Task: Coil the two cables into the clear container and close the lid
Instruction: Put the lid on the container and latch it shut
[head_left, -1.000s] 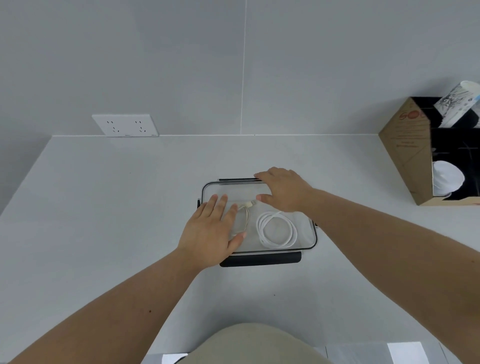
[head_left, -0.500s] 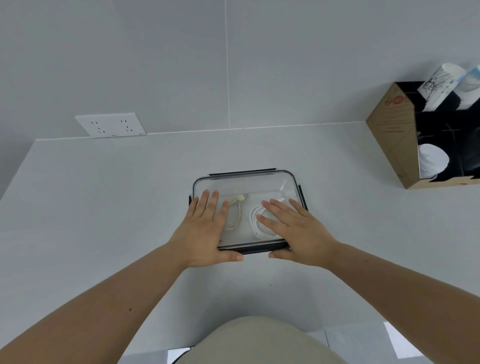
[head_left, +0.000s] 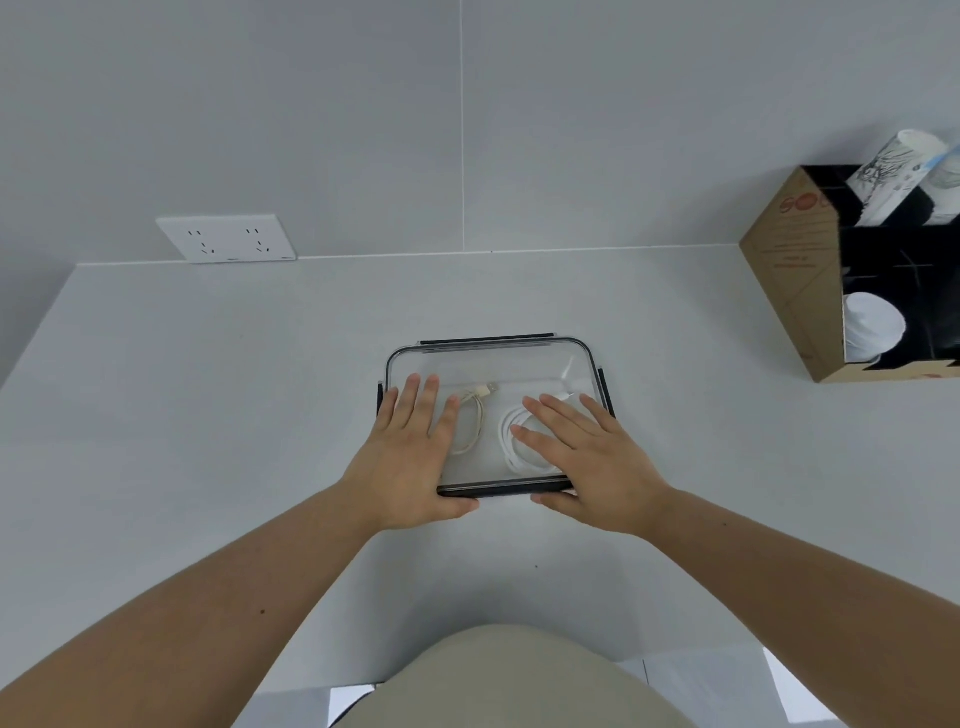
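Note:
The clear container (head_left: 498, 364) with dark latches sits in the middle of the white counter, its transparent lid on top. Through the lid I see a thin beige cable (head_left: 475, 415) with a USB plug on the left and a coiled white cable (head_left: 511, 441) on the right. My left hand (head_left: 410, 457) lies flat on the lid's left half, fingers spread, thumb under the near edge. My right hand (head_left: 587, 462) lies flat on the right half over the white coil, thumb at the near latch (head_left: 498, 488).
A white double wall socket (head_left: 228, 239) is at the back left. An open cardboard box (head_left: 795, 275) with white rolls and cups stands at the right. The counter's near edge runs just in front of my body.
My right hand came from the lid's far edge to its near right side and now presses flat. The near latch, folded out a second ago, lies against the container. Left hand stays.

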